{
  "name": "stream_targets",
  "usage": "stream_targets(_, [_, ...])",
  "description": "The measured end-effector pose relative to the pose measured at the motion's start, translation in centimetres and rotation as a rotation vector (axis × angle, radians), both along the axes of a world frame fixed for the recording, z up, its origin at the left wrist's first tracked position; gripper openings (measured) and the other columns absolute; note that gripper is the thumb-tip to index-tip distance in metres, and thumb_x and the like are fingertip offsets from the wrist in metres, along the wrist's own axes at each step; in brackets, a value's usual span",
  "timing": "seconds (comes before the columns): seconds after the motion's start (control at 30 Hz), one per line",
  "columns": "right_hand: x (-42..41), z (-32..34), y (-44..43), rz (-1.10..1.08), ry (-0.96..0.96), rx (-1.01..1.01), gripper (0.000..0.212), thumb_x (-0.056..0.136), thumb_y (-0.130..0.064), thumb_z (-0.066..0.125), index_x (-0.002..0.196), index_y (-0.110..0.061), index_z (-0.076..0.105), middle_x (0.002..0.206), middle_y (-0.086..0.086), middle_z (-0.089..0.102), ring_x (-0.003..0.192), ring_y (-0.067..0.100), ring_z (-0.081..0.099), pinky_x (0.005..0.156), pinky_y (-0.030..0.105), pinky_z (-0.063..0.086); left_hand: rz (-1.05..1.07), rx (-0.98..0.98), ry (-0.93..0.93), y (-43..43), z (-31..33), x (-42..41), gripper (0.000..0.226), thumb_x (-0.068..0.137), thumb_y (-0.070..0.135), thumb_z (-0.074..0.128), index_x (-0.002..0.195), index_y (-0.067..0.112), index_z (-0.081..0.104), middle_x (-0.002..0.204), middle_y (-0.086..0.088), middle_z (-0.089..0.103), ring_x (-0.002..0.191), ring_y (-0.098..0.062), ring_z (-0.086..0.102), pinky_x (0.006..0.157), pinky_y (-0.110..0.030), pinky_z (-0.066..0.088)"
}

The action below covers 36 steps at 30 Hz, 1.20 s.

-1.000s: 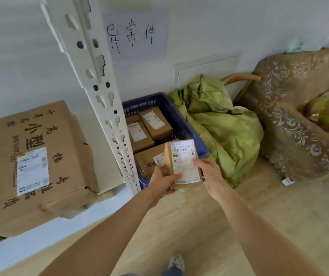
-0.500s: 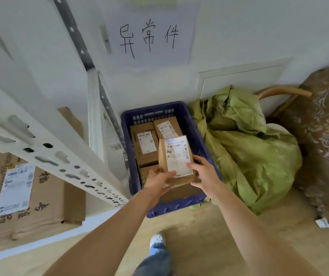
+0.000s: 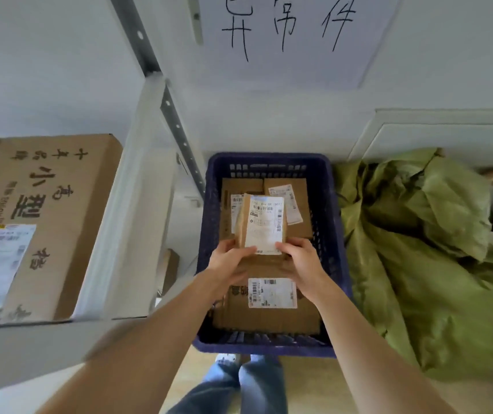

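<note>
Far to the left of the grip, a large cardboard box (image 3: pixel 45 222) is seen lying on a white shelf (image 3: pixel 125 210). The small parcel (image 3: pixel 264 225) is held by its lower end between both hands, above the blue crate (image 3: pixel 330 222). The left hand (image 3: pixel 230 261) is curled round the lower left corner, and the right hand (image 3: pixel 302 262) is pinched on the lower right corner. The labelled face is turned towards the camera. Directly beneath the grip a bigger box (image 3: pixel 269 319) is laid in the crate, and two more are glimpsed beyond it. To the right of the grip, outside the crate, a crumpled green bag (image 3: pixel 418 264) is heaped.

The parcel is judged light, since it is carried by fingertips at one end only. Its brown wrapper looks like stiff paper or thin card, so its shape should be kept, though creasing may be expected under a hard squeeze. The label may prove slippery, so hold is better taken on the bare brown side edges. What is inside cannot be told, so it is best laid down, not dropped.
</note>
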State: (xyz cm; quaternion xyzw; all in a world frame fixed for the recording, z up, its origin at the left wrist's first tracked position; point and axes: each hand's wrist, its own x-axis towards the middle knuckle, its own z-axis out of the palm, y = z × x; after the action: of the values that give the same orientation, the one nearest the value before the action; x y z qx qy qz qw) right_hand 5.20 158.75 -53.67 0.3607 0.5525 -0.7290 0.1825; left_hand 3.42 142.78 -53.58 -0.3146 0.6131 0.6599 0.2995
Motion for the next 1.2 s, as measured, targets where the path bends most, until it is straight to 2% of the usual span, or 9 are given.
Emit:
stream_targets(0.17, [-4.4, -3.5, 0.1, 0.090, -0.011, 0.021, 0.030, 0.091, -0.008, 0.067, 0.115, -0.018, 0.052, 0.120, 0.006, 0.066, 0.111, 0.025, 0.062, 0.100, 0.047, 0.048, 0.078, -0.080, -0.025, 0.6, -2.7, -4.1, 0.061, 0.088, 0.012, 0.074, 0.141, 0.021, 0.046, 0.126, -0.009, 0.062, 0.111, -0.028, 0.063, 0.095, -0.044, 0.057])
stream_targets(0.27, [-7.1, -5.5, 0.5, 0.134, -0.002, 0.044, 0.040, 0.092, -0.012, 0.068, 0.129, -0.011, 0.050, 0.124, 0.004, 0.062, 0.110, 0.020, 0.058, 0.094, 0.038, 0.047, 0.140, -0.121, -0.037, 1.6, -4.6, -6.2, 0.037, 0.090, 0.011, 0.071, 0.119, 0.011, 0.048, 0.107, -0.004, 0.063, 0.097, -0.019, 0.063, 0.097, -0.041, 0.055])
stream_targets(0.33, [-8.6, -7.0, 0.7, 0.165, 0.002, 0.070, 0.048, 0.093, -0.016, 0.068, 0.136, -0.009, 0.047, 0.122, 0.001, 0.060, 0.109, 0.017, 0.056, 0.096, 0.036, 0.047, 0.160, -0.119, -0.039, 2.0, -5.9, -7.5, 0.035, 0.092, 0.011, 0.070, 0.115, 0.010, 0.043, 0.105, -0.002, 0.060, 0.100, -0.019, 0.060, 0.102, -0.042, 0.052])
stream_targets(0.53, [-13.3, -9.8, 0.2, 0.238, 0.029, 0.123, 0.046, 0.094, -0.011, 0.065, 0.136, -0.007, 0.046, 0.115, -0.001, 0.061, 0.107, 0.016, 0.058, 0.096, 0.034, 0.049, 0.170, -0.177, -0.002, 2.0, -9.6, -11.7, 0.049, 0.096, 0.020, 0.066, 0.137, 0.007, 0.043, 0.123, -0.009, 0.060, 0.116, -0.026, 0.060, 0.103, -0.039, 0.050])
stream_targets(0.63, [-15.2, -10.5, -0.5, 0.261, 0.058, 0.140, 0.052, 0.095, -0.011, 0.065, 0.142, -0.005, 0.044, 0.130, 0.007, 0.060, 0.114, 0.018, 0.057, 0.102, 0.036, 0.048, 0.143, -0.222, 0.027, 1.9, -10.5, -13.1, 0.050, 0.099, 0.023, 0.062, 0.142, 0.008, 0.042, 0.118, -0.004, 0.058, 0.112, -0.024, 0.059, 0.098, -0.037, 0.051])
stream_targets(0.73, [-16.4, -10.9, -1.2, 0.274, 0.063, 0.146, 0.060, 0.093, -0.011, 0.067, 0.146, -0.004, 0.040, 0.137, 0.011, 0.057, 0.123, 0.023, 0.056, 0.107, 0.042, 0.046, 0.137, -0.272, 0.045, 1.6, -10.6, -14.1, 0.045, 0.101, 0.025, 0.057, 0.142, 0.010, 0.043, 0.109, 0.000, 0.059, 0.103, -0.021, 0.060, 0.089, -0.032, 0.053])
stream_targets(0.87, [-17.0, -11.1, -1.7, 0.275, 0.043, 0.161, 0.063, 0.093, -0.010, 0.067, 0.148, -0.003, 0.036, 0.140, 0.012, 0.055, 0.124, 0.024, 0.056, 0.106, 0.043, 0.047, 0.041, -0.420, 0.069, 1.5, -10.2, -14.6, 0.045, 0.102, 0.032, 0.055, 0.143, 0.015, 0.047, 0.131, -0.008, 0.062, 0.118, -0.030, 0.061, 0.103, -0.046, 0.049])
stream_targets(1.0, [-17.0, -11.2, -2.3, 0.258, 0.016, 0.172, 0.070, 0.093, -0.007, 0.067, 0.151, -0.004, 0.028, 0.143, 0.016, 0.051, 0.128, 0.027, 0.052, 0.109, 0.045, 0.045, -0.040, -0.523, 0.091, 1.2, -10.0, -14.6, 0.047, 0.104, 0.033, 0.051, 0.146, 0.013, 0.046, 0.135, -0.008, 0.061, 0.120, -0.029, 0.060, 0.101, -0.042, 0.049])
stream_targets(1.2, [-17.0, -11.0, -2.9, 0.270, -0.006, 0.203, 0.069, 0.091, -0.005, 0.068, 0.150, -0.004, 0.032, 0.142, 0.014, 0.052, 0.125, 0.024, 0.053, 0.108, 0.041, 0.045, -0.034, -0.524, 0.047, 1.0, -10.1, -14.9, 0.050, 0.104, 0.035, 0.049, 0.146, 0.008, 0.044, 0.139, -0.011, 0.058, 0.123, -0.030, 0.057, 0.101, -0.038, 0.048])
